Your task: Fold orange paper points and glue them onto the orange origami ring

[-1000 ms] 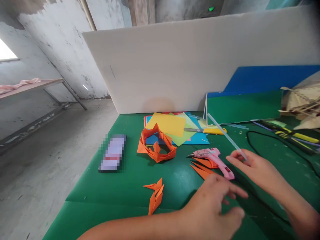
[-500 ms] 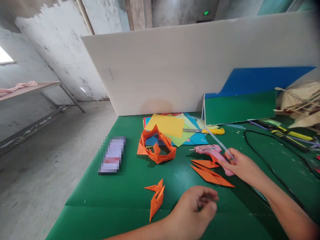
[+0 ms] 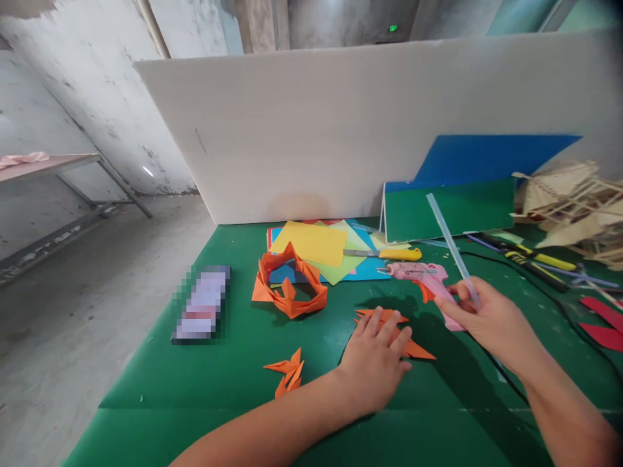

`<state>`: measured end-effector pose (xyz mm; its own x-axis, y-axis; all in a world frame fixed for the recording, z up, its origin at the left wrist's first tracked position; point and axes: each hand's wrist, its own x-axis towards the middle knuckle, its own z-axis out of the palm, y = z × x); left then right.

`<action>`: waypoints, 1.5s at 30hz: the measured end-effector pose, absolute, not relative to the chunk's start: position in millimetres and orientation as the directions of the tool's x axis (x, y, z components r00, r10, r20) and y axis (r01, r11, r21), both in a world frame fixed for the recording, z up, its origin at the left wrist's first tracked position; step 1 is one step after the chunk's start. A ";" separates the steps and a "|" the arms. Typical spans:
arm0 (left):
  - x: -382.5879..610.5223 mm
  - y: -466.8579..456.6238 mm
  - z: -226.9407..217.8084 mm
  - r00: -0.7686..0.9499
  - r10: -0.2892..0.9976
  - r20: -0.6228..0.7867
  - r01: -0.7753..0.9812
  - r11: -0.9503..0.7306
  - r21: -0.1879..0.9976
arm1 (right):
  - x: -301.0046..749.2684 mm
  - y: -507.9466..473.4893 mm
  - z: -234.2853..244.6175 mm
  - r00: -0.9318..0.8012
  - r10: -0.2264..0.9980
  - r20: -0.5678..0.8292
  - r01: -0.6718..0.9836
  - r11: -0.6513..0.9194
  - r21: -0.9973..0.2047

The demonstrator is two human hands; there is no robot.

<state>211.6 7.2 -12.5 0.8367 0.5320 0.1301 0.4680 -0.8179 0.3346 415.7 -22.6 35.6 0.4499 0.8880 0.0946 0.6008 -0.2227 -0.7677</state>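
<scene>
My right hand is closed round the handle of a pink hot glue gun, its nozzle pointing left. A long clear glue stick rises slantwise from the gun's back end beside my fingers. My left hand lies palm down with fingers stretched over folded orange paper pieces, covering most of them. To the left, an orange folded paper ring with pointed tips sits on the table. Nearer to me, another orange folded piece is partly hidden by my left forearm.
Coloured paper sheets lie behind the ring, with a yellow-handled knife on top. A blurred phone is at the left. Pliers, red pieces and a black cord lie right. A white board stands behind.
My left hand has moved forward and opened over the orange pieces. My right hand has lifted the glue gun off them, and the glue stick now stands steeper. The view has shifted slightly right.
</scene>
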 end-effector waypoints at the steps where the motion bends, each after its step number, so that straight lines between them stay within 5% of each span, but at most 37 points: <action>1: 209.3 6.8 -14.5 0.847 0.518 0.119 0.474 -0.837 0.272 | 414.4 -23.0 36.7 0.451 0.889 0.085 0.600 -0.232 -0.765; 11: 196.9 2.4 1.7 0.680 0.733 -0.011 0.730 -0.679 -0.081 | 413.2 -21.8 37.0 0.461 0.886 0.047 0.571 -0.256 -0.780; 16: 193.5 1.3 25.8 0.636 0.770 -0.053 0.770 -0.628 0.114 | 413.2 -21.8 35.7 0.469 0.883 0.008 0.535 -0.277 -0.798; 22: 158.0 22.4 33.7 0.947 0.304 0.107 0.261 -0.919 0.296 | 416.8 -22.1 37.4 0.481 0.876 0.041 0.553 -0.267 -0.789; 25: 149.5 25.2 21.6 0.971 0.231 0.057 0.201 -0.924 0.326 | 417.0 -21.8 37.4 0.478 0.878 0.025 0.548 -0.275 -0.790; 28: 153.8 23.9 6.6 0.959 0.282 -0.004 0.271 -0.918 0.288 | 416.5 -21.7 35.1 0.476 0.879 -0.013 0.512 -0.290 -0.808; 33: 162.9 30.2 -6.9 0.827 0.560 0.057 0.544 -0.822 0.170 | 419.1 -21.1 28.2 0.453 0.890 -0.054 0.443 -0.278 -0.853; 37: 157.8 22.5 7.2 0.743 0.651 0.158 0.552 -0.729 0.406 | 418.0 -21.2 26.4 0.418 0.906 -0.059 0.445 -0.261 -0.857; 39: 161.1 7.6 17.3 0.690 0.706 0.160 0.437 -0.582 0.686 | 413.6 -22.8 28.3 0.413 0.911 -0.015 0.515 -0.247 -0.821; 41: 174.8 -11.4 24.0 0.606 0.795 0.000 0.224 -0.170 0.960 | 407.1 -25.9 32.0 0.412 0.911 0.031 0.592 -0.242 -0.769; 43: 198.9 -29.1 26.4 0.594 0.768 -0.240 -0.055 0.336 0.940 | 400.2 -30.0 36.6 0.403 0.914 0.057 0.624 -0.228 -0.748; 45: 227.8 -41.4 27.4 0.580 0.755 -0.306 -0.314 0.553 0.772 | 395.0 -34.5 41.1 0.387 0.920 0.065 0.644 -0.219 -0.733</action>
<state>227.8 -41.4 27.4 0.5800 0.7550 -0.3058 -0.3137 0.5535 0.7715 395.0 -34.5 41.1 0.3869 0.9199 0.0646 0.6435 -0.2191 -0.7334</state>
